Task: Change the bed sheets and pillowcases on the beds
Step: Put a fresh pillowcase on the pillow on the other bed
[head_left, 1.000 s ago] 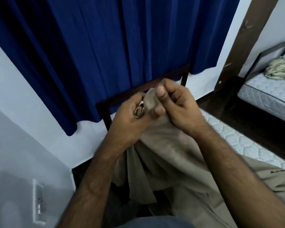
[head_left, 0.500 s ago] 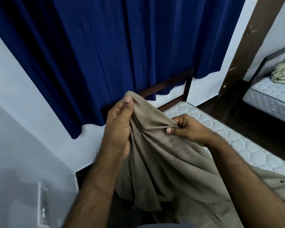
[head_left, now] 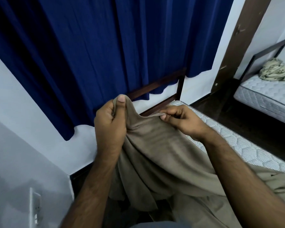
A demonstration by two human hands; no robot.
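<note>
The step in hand appears to be locating a corner or hem of the tan sheet (head_left: 163, 153) so it can be fitted to the near mattress (head_left: 237, 145). The left hand (head_left: 110, 124) grips a bunched peak of the fabric, thumb pressed flat on top and fingers curled round the cloth beneath. The right hand (head_left: 183, 119) pinches the edge of the sheet between thumb and forefinger, the remaining fingers loosely curled. A short span of hem runs taut between the two hands; the rest of the sheet hangs down over the bed end and trails across the mattress to the right. To do this well, keep the left grip fixed as an anchor and feed the hem through the right pinch until the corner seam arrives. Hold the edge under light tension to prevent twisting. Then carry the corner to the mattress end at the headboard rail (head_left: 156, 88) below the blue curtain (head_left: 105, 46). Avoid dragging the hanging fabric on the floor. A second bed (head_left: 266, 96) with crumpled linen (head_left: 276, 69) stands well apart.
</note>
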